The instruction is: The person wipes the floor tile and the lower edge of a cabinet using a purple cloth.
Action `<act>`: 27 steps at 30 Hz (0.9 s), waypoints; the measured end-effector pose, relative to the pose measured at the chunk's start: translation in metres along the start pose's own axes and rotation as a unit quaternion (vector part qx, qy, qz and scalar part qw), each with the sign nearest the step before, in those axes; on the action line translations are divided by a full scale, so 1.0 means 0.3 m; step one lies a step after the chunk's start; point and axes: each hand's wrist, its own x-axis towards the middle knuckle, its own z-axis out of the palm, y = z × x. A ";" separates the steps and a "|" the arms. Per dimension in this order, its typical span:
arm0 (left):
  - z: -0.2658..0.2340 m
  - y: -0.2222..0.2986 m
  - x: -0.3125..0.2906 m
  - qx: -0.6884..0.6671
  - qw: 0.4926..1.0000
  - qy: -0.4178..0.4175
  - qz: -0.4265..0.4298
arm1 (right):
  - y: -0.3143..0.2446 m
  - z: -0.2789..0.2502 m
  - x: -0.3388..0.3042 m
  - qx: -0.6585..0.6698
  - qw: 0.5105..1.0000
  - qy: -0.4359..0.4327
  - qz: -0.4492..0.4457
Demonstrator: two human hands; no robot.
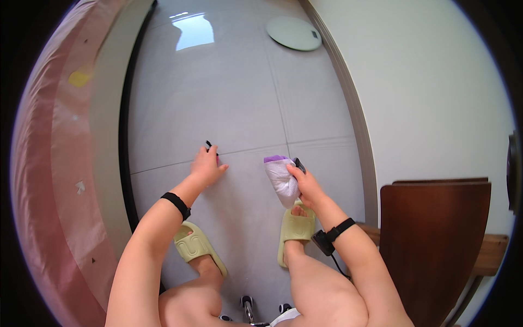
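Observation:
My right hand (308, 186) grips a bunched white cloth with a purple edge (283, 177), sock-like in shape, and holds it in front of my right foot. A small black piece (299, 165) sticks up by those fingers; its kind is unclear. To the left, my left hand (206, 165) is turned back upward with the fingers curled down and the thumb out to the side. At its fingertips show a small black piece (208, 144) and a bit of pink, too little to name. The undersides of those fingers are hidden.
Grey tiled floor (245, 114) lies below. A round pale scale (293, 34) rests far right by the wall. A pink bed cover (60, 180) hangs on the left. A brown wooden chair (430, 245) stands close on the right. Green slippers (195, 246) are on my feet, with caster wheels (247, 301) between them.

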 end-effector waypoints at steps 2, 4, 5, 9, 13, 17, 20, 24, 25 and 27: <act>0.039 -0.003 0.009 0.054 0.998 -0.025 -0.006 | 0.026 -0.017 -0.018 0.032 0.998 0.027 0.039; 0.050 -0.020 0.029 0.130 0.991 -0.043 -0.012 | 0.009 -0.019 -0.038 0.043 0.998 0.030 0.025; 0.059 -0.033 0.029 0.134 0.990 -0.046 -0.005 | 0.004 -0.030 -0.047 0.047 0.998 0.029 0.013; 0.061 -0.008 0.001 0.138 0.989 -0.015 -0.044 | 0.057 -0.203 -0.075 -0.082 0.972 0.180 -0.129; 0.044 -0.003 -0.009 0.145 0.983 -0.045 -0.107 | 0.141 -0.462 -0.135 -0.407 0.735 0.478 -0.256; 0.122 -0.098 0.010 0.130 0.990 0.033 -0.034 | 0.276 -0.615 -0.107 -0.486 0.670 0.560 -0.027; 0.132 -0.062 -0.036 0.068 0.996 0.047 -0.038 | 0.308 -0.598 -0.081 -0.494 0.662 0.560 -0.067; 0.197 -0.050 -0.083 0.076 0.994 0.080 0.000 | 0.356 -0.443 0.009 -0.519 0.700 0.457 -0.179; 0.221 -0.046 -0.091 0.068 0.993 0.097 0.010 | 0.358 -0.365 0.037 -0.485 0.745 0.393 -0.237; 0.230 -0.127 -0.082 0.078 0.991 0.105 -0.013 | 0.278 -0.101 0.077 -0.500 0.814 0.168 -0.246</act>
